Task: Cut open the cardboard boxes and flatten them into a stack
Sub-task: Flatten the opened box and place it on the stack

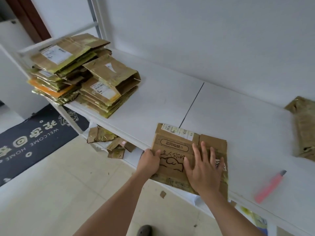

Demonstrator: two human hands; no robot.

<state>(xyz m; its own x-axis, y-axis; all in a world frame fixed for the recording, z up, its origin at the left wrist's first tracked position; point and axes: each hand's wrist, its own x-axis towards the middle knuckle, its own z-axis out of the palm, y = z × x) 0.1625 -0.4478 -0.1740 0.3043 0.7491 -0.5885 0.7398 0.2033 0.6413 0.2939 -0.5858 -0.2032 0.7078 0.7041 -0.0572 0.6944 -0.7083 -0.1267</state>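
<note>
right hand (203,169) fingers spread, pressed flat on flattened box (172,149) | left hand (150,160) curled round its left edge, thumb on top | box lay at table (162,99) front edge, not yet stacked | stack (81,74) far left already tall | another box (303,126) at right apparently left | pink cutter (270,185) idle nearby

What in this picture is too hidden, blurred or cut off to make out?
All in the head view:
- Flattened box: its middle print is covered by the right hand; the left hand grips its left edge.
- Box at right: cut off by the frame edge.
- Pink cutter: blurred, blade unclear.
- Stack: labels too small to read.
- Scraps: partly hidden under the table.
</note>
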